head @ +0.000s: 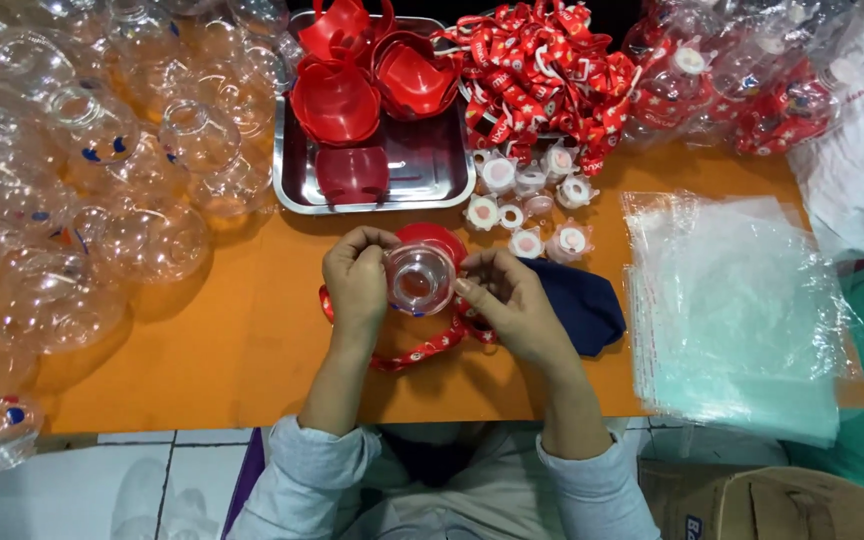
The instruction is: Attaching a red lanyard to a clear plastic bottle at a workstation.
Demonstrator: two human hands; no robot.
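My left hand point(355, 280) and my right hand point(512, 300) together hold a clear round plastic bottle point(420, 278) over the orange table point(242, 350), its open mouth facing up at me. A red base piece point(434, 236) shows behind the bottle. A red printed strap point(422, 350) loops beneath the bottle and under my right hand. My left fingers wrap the bottle's left side; my right fingertips pinch its right edge.
A heap of clear bottles point(82, 180) fills the left. A steel tray point(432, 190) holds red cups. Red straps point(542, 70), white caps point(532, 200), a dark blue cloth point(582, 300), stacked clear bags point(732, 310) and a cardboard box point(772, 505) lie around.
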